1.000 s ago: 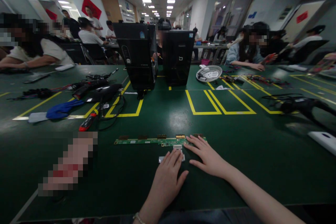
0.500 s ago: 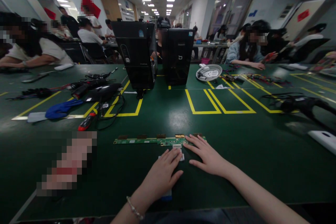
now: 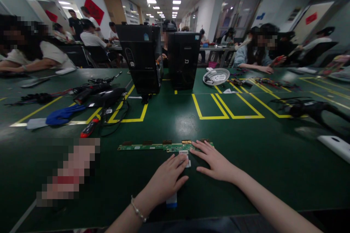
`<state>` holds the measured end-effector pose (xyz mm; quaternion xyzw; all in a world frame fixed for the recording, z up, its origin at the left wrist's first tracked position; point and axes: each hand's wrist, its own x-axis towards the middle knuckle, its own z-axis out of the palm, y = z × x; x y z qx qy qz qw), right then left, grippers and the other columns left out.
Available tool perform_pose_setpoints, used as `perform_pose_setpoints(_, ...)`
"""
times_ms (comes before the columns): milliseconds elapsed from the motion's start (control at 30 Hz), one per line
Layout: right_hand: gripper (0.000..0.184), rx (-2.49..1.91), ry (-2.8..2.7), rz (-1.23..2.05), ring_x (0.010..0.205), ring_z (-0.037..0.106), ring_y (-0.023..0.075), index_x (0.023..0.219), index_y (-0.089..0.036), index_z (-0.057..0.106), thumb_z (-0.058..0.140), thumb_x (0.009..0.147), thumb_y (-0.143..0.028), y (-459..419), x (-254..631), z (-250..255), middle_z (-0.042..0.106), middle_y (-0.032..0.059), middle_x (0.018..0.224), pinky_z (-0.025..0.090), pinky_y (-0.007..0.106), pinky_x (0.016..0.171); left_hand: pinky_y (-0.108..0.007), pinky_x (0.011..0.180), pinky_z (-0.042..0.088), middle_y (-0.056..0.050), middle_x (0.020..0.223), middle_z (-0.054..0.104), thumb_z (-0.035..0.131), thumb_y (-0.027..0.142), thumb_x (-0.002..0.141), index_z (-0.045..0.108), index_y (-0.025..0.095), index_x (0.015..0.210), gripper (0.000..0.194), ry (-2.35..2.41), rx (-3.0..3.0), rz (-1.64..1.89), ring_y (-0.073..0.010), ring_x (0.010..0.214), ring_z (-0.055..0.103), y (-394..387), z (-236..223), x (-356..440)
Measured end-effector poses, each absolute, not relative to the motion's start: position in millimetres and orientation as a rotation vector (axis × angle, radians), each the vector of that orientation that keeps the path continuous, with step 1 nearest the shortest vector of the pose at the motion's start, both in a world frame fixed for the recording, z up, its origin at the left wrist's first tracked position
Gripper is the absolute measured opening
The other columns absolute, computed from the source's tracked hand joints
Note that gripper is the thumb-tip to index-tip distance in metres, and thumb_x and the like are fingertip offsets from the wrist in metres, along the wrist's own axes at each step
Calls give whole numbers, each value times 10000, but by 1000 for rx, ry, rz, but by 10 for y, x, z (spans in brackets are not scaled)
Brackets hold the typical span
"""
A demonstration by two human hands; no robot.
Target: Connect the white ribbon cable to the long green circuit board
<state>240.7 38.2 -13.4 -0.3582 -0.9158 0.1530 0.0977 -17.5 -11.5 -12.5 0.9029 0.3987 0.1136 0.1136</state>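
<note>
A long, narrow green circuit board [image 3: 144, 147] lies across the green table in front of me, with copper-coloured tabs along its far edge. My right hand [image 3: 214, 162] rests over the board's right end, fingers spread flat and touching it. Just below the board, my left hand [image 3: 166, 178] lies palm down with its fingers stretched over a white flat ribbon cable [image 3: 171, 199]. The cable's blue-tipped end shows below that hand; its middle is hidden under the palm. Its upper end meets the board at a white connector [image 3: 183, 152].
Two black computer towers [image 3: 140, 58] stand ahead. A white basket [image 3: 216, 76] and loose cables are beyond to the right. At left lie a blue glove [image 3: 61, 115], a red-handled screwdriver [image 3: 89, 128] and a blurred-out item. A white object [image 3: 335, 147] lies far right. People sit around.
The view has shifted slightly. My left hand has moved a little left, and more of the ribbon cable's blue end shows. My right hand stays on the board.
</note>
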Motion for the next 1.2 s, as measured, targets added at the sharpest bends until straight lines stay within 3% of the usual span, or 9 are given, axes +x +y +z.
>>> perform_pose_setpoints(600,571,-1100,-2678,412,1441,204,251,1460,-283,390,454,936,-499,356,2378,-135,282,61,1551,176,528,1168,-497,1101,370,-81,1374,547,420,195,960,493,212,1348,395,1408,2734,669,-237,1305,463,-223,99,-282)
perform_pose_setpoints(800,535,-1165,-2687,417,1450,174,237,1463,-283,378,404,964,-473,348,2352,-86,302,43,1543,150,544,1173,-524,998,468,-104,1264,622,409,242,961,584,189,1259,349,1814,2655,709,-278,1178,573,-438,-202,-744)
perform_pose_setpoints(1067,462,-1079,-2660,465,1445,191,239,1412,-272,461,403,974,-410,253,2241,5,307,64,1537,200,510,1170,-501,992,469,-121,1254,622,388,309,962,602,174,1245,380,2033,2476,719,-286,1169,576,-547,-464,-998)
perform_pose_setpoints(1200,528,-1010,-2726,526,1454,139,282,1433,-312,433,446,941,-503,220,2171,73,202,63,1577,174,537,1164,-513,1006,456,-117,1273,612,391,308,956,593,186,1263,387,2019,2446,721,-289,1182,570,-484,-433,-948)
